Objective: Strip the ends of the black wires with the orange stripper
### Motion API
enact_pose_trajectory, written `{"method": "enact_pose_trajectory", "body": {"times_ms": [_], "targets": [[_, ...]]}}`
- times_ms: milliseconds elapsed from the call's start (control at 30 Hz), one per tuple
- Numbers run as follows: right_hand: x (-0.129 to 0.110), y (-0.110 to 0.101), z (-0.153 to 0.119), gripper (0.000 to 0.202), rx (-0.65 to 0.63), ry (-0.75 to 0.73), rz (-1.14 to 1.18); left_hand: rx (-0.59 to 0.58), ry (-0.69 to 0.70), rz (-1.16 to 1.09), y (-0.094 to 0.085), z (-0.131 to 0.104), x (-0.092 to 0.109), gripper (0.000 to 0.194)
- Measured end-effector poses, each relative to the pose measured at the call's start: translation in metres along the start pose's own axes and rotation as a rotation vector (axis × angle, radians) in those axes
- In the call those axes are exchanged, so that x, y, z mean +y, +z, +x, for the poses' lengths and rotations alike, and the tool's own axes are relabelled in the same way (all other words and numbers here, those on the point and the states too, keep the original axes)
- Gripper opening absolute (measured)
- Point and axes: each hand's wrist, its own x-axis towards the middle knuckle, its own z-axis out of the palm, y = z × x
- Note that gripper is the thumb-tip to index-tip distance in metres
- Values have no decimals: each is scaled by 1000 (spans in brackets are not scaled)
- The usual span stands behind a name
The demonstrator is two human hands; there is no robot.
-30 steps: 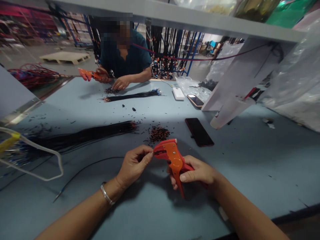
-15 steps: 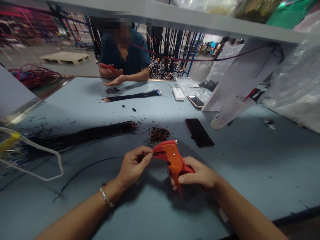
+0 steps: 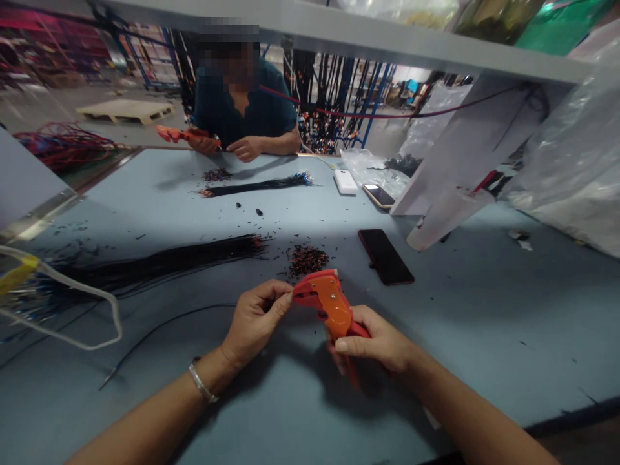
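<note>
My left hand [image 3: 259,320] pinches a thin black wire [image 3: 162,330] close to one end, right at the jaws of the red and orange wire stripper [image 3: 329,300]. From my fingers the wire curves down to the left, its tipped far end over the table. My right hand [image 3: 372,339] is wrapped round the stripper's handles. The wire's end inside the jaws is hidden. Just beyond the tool lies a heap of small cut wire bits [image 3: 307,259]. To the left rests a long bundle of black wires [image 3: 169,263].
Across the table [image 3: 484,323] a co-worker [image 3: 242,110] holds another red stripper [image 3: 181,134]. A second wire bundle [image 3: 256,186], a black phone [image 3: 386,256], another phone [image 3: 378,196], a white box [image 3: 345,182] and a plastic cup [image 3: 443,216] lie about. A shelf [image 3: 339,39] crosses overhead.
My hands and the stripper have shifted slightly left, and its handles look squeezed closer together. The co-worker has swung the other stripper out to the left and brought both hands nearer together.
</note>
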Motion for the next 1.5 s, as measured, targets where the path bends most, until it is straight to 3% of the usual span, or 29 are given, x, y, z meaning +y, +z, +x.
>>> {"method": "enact_pose_trajectory", "body": {"times_ms": [567,800,1100,1500], "targets": [[13,10,5,37,119,37,71,-4,-126,-83,1,3,0,18],[13,9,5,38,90,55,63,0,-154,-102,3,3,0,22],[17,13,12,44,202,16,64,4,-153,-39,4,6,-3,20],[3,-4,6,35,231,65,260,81,-138,58,1,8,-3,22]]}}
